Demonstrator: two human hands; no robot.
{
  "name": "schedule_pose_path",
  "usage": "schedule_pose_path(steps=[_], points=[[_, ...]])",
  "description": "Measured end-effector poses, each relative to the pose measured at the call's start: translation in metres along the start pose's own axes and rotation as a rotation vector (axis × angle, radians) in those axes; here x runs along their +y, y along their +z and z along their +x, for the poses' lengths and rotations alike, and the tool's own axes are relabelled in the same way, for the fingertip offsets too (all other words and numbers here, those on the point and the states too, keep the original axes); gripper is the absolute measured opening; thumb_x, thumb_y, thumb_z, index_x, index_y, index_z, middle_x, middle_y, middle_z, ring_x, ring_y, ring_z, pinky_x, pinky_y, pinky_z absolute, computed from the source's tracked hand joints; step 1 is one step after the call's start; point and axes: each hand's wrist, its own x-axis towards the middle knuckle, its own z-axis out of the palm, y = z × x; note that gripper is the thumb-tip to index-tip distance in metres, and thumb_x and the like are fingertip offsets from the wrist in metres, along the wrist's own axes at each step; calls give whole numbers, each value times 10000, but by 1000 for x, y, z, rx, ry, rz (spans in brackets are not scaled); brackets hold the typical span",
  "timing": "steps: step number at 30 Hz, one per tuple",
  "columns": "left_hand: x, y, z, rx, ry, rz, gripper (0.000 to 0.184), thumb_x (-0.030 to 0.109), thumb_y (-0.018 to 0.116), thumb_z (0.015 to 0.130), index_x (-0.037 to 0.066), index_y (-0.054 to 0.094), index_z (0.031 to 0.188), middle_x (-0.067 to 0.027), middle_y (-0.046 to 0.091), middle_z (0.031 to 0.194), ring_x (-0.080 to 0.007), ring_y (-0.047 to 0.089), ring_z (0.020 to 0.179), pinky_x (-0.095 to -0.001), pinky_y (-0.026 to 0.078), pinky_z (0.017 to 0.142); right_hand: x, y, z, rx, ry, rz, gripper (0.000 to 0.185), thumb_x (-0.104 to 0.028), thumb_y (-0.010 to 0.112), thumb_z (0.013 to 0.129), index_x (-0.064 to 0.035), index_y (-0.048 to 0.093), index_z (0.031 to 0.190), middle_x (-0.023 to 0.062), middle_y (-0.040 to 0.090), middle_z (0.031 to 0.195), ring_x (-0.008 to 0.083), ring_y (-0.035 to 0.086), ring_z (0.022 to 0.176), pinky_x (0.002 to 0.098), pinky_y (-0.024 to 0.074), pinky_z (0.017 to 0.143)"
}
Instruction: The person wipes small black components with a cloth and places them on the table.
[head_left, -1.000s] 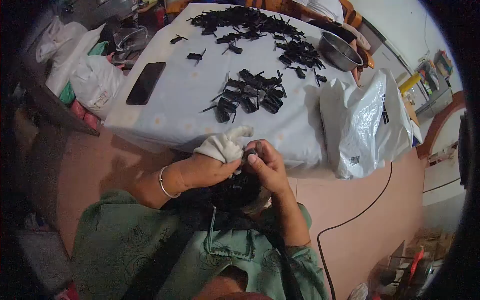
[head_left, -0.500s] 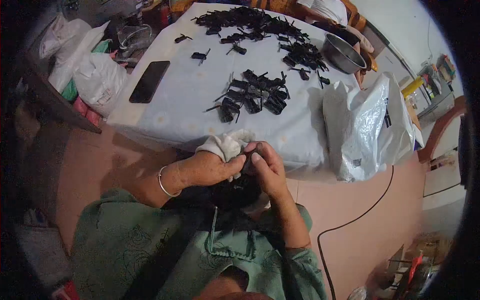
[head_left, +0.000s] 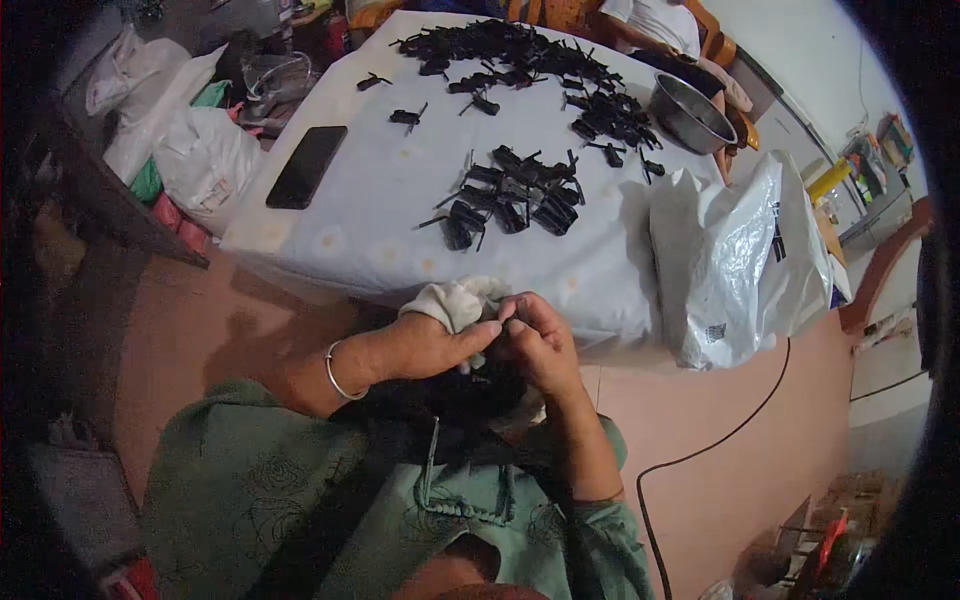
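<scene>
My left hand [head_left: 430, 338] is closed at the table's near edge, with off-white cloth, apparently a glove, around its fingers and the thumb bare. Against it, my right hand [head_left: 543, 345] pinches with thumb and forefinger. Something small and dark shows between the fingertips, too hidden to name. Below the hands, a dark mass [head_left: 475, 395] lies over the lap, its details lost in shadow. Just beyond them on the table is a small heap of black plastic pieces [head_left: 510, 190] with thin stems. A bigger heap of the same pieces [head_left: 500, 50] spreads across the far side.
A black phone [head_left: 307, 168] lies on the left of the white-covered table [head_left: 370, 235]. At the right stand a metal bowl [head_left: 690, 112] and a white plastic bag [head_left: 715, 265]. Another person [head_left: 655, 30] sits at the far right. A black cable [head_left: 700, 447] crosses the floor.
The whole view has shifted slightly. My right fingers have changed their pinch a little, staying close against my left hand. The heaps on the table look the same.
</scene>
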Motion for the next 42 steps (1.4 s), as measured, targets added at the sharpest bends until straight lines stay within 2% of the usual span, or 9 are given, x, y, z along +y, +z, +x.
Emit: schedule_pose_path(steps=[6,10,17,25,27,34,36,39,42], points=[[7,-45,11,371,317,842,272,117,502,804,40,504,1065,-134,564,920,-238,548,777,-323,451,669,-20,-8,-4,-66,-44,-666,164,-151,528,818,-8,521,898,-8,507,793,35,421,699,189,352,600],[4,-72,47,489,470,1114,325,71,504,727,53,524,1051,-196,558,905,-364,533,847,-362,452,711,-18,-4,2,32,-96,-534,150,-144,534,829,-5,525,883,-19,498,748,38,420,677,194,362,591],[14,-62,72,332,315,1164,245,105,513,746,46,571,977,-180,567,898,-340,547,843,-363,449,720,-8,-1,12,245,-202,-679,105,-109,526,845,-4,536,854,-36,487,667,37,423,597,182,364,543],[8,-36,56,427,648,803,226,122,541,804,37,526,1013,-140,571,832,-251,582,730,-298,459,643,-11,13,20,527,-612,-910,112,-22,576,783,-9,551,892,22,485,613,65,416,515,211,358,473],[26,-22,41,379,533,780,214,122,545,806,18,532,993,-141,575,808,-239,584,701,-310,461,622,-15,9,18,599,-414,-933,159,-60,604,764,-13,557,908,108,546,632,180,506,495,277,422,485],[5,-15,42,295,842,857,257,153,613,789,8,531,985,-108,568,837,-168,558,693,-263,443,593,-7,0,13,433,-524,-888,123,-131,572,809,-12,568,839,41,500,592,136,448,495,256,370,477],[-1,-9,39,133,571,104,306,144,614,799,6,491,1043,-56,550,885,-106,515,727,-239,433,620,-13,4,9,330,-22,-307,166,-171,527,851,-20,561,791,-38,473,609,80,411,536,227,346,493],[-9,-13,34,162,582,412,352,111,606,800,6,447,1095,-28,527,894,-81,481,764,-229,426,664,-15,15,4,127,98,-193,209,-195,505,873,-20,548,767,-87,440,643,48,377,568,208,324,496],[-5,-12,37,207,589,354,330,91,568,817,2,437,1106,-35,526,888,-95,481,754,-227,425,680,-9,15,3,179,-145,-448,184,-186,559,837,-19,548,759,-10,470,593,82,403,531,240,345,486]])
